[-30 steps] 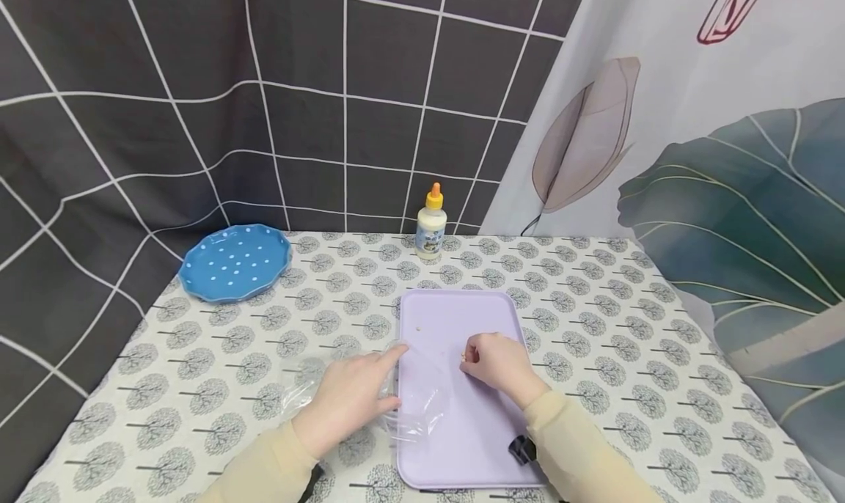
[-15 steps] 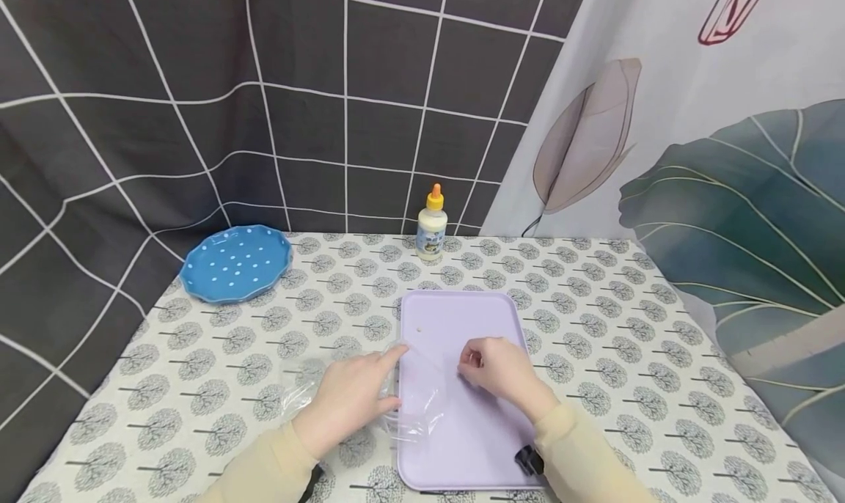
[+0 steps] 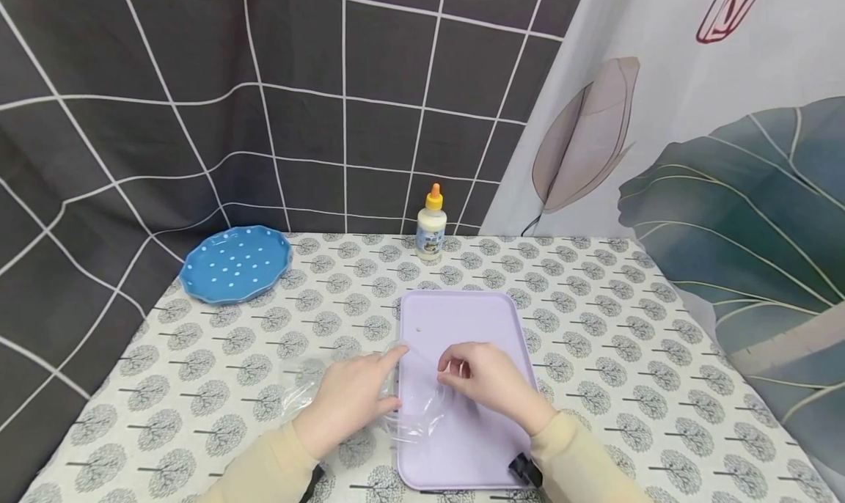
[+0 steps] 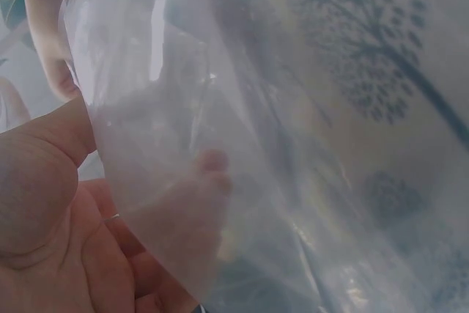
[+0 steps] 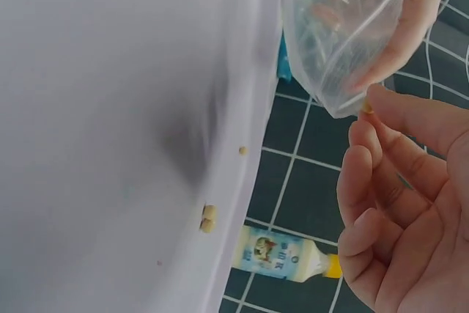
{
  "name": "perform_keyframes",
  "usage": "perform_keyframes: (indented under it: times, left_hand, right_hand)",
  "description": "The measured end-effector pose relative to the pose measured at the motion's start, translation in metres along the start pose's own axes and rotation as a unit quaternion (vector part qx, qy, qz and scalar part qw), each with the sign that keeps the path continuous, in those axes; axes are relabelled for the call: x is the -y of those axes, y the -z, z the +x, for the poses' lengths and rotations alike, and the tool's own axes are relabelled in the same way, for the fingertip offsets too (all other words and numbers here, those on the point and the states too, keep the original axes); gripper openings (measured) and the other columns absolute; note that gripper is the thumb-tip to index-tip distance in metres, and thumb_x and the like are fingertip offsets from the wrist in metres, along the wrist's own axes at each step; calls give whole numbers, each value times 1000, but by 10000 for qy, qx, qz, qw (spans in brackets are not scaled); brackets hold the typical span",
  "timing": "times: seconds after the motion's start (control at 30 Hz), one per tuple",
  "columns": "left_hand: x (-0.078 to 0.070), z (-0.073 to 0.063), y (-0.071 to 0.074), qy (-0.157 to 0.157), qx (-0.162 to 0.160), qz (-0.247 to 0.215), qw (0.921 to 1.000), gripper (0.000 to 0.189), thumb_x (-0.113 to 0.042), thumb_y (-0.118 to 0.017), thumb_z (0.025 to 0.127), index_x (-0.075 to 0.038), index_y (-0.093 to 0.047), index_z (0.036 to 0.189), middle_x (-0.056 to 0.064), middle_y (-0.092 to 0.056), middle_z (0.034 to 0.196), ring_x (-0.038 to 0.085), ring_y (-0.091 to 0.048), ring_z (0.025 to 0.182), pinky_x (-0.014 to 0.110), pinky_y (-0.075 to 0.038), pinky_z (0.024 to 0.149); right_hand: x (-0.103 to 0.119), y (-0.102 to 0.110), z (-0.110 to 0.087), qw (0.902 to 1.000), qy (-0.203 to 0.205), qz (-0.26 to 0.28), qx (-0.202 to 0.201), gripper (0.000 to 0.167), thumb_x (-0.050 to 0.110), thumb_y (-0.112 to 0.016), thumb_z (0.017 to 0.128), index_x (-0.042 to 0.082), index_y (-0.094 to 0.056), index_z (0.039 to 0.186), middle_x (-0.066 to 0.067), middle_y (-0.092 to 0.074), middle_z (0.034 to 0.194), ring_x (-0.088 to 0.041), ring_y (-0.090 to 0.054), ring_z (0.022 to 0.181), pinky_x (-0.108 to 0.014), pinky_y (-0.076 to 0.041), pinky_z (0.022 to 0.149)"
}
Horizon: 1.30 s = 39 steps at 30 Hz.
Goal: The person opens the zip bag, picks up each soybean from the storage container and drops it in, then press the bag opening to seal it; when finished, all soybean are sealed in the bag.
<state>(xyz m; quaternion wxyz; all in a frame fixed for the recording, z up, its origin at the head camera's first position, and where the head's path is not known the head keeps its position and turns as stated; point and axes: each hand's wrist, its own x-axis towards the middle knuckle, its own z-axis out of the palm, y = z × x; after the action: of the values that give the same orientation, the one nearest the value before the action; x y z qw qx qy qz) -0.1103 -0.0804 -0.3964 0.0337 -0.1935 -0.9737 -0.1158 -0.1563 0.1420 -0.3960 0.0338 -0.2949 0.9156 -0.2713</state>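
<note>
A clear plastic bag [image 3: 422, 415] lies across the left edge of the lilac tray [image 3: 462, 312]. My left hand [image 3: 356, 393] is at its mouth, thumb and index finger spread apart; in the left wrist view the film [image 4: 183, 71] covers the thumb tip and the fingers show through it. Between thumb and index fingertip, my right hand [image 5: 410, 203] pinches a small yellow bean [image 5: 368, 108], right at the bag's edge. The fingertips mostly hide this bean. A few pale-yellow bits [image 5: 209, 218] remain on the tray, one bean [image 3: 419, 329] near its upper left.
Beyond the tray stands a bottle [image 3: 431, 228] with a yellow cap and orange tip. A blue plate [image 3: 234, 265] with white dots sits at the far left. The tree-print cloth [image 3: 594, 327] covers the table, with a dark checked curtain [image 3: 297, 122] behind.
My right hand has moved left and slightly toward me across the tray, up to the bag, with the bean in its fingertips. The left hand stays where it was.
</note>
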Motion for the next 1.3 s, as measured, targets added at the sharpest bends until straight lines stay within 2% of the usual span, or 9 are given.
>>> perform_keyframes:
  times: [0.47,0.67,0.83,1.0,1.3]
  left_hand:
    - [1,1,0,8,62,-35,10000,75,-42,-79,70,-14,-51,134,4,-71,96,18,-66,76,29,-50,58]
    - [1,0,0,11,93,-94,9999,74,-42,-79,70,-14,-51,134,4,-70,96,18,-65,75,29,-50,58]
    - [1,1,-2,-16,87,-66,9999,76,-42,-79,70,-14,-51,134,3,-71,98,17,-65,76,29,-50,58]
    - [1,0,-3,-41,76,-69,9999,76,-42,-79,70,-13,-50,135,3,-70,97,17,-65,76,28,-50,58]
    - [0,0,-4,-66,68,-41,9999,76,-44,-78,70,-13,-51,134,3,-70,96,17,-65,75,28,-49,58]
  right_hand:
    - [-12,0,1,9998,-153,-41,-130,10,19,-76,78,19,-67,82,16,-56,66,1,-46,59,-17,-42,54]
    - [-23,1,3,9987,-492,72,-56,10,17,-76,78,19,-67,82,15,-56,66,-2,-48,59,-19,-43,53]
    - [-32,3,5,9945,-1020,250,10,9,13,-74,79,16,-66,81,10,-58,66,-6,-51,57,-21,-44,51]
    - [-39,4,7,9902,-1385,-195,-34,10,13,-75,78,17,-66,78,9,-59,66,-6,-51,56,-23,-44,53]
    - [-50,2,15,9870,-1432,-706,207,13,16,-78,74,19,-65,77,9,-58,66,-8,-50,57,-26,-44,59]
